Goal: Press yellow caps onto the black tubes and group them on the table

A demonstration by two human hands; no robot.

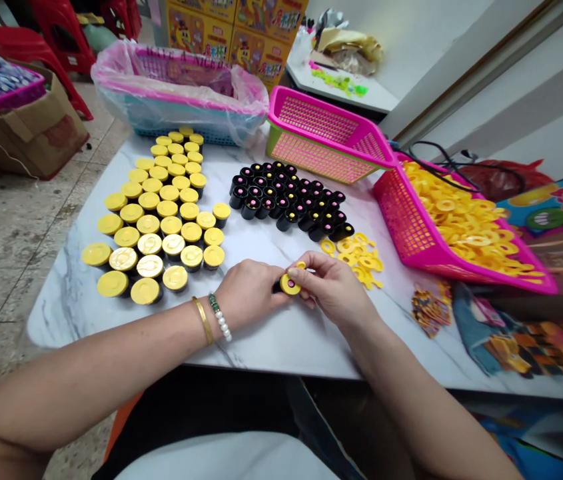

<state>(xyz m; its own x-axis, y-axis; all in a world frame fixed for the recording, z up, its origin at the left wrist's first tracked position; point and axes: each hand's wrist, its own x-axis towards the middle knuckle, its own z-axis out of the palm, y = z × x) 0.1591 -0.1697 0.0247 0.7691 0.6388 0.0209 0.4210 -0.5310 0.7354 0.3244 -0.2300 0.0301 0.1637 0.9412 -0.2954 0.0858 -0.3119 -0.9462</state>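
Near the table's front edge, my left hand [255,288] grips a small black cup [276,287], mostly hidden by the fingers. My right hand [334,287] pinches a yellow ring piece [290,285] that sits against the cup's end, with a pink dot showing in its hole. Beyond my hands stands a cluster of black cups [281,193] with pink or yellow dots in them. Loose yellow ring pieces [361,257] lie just past my right hand. To the left, black cups with yellow lids [148,223] stand in rows.
A pink basket of yellow ring pieces [411,233] is tilted at the right. Behind stand a pink and green basket [321,150] and a plastic-lined basket [176,117]. Small printed cards [431,309] and a blue bag [481,333] lie at the right edge.
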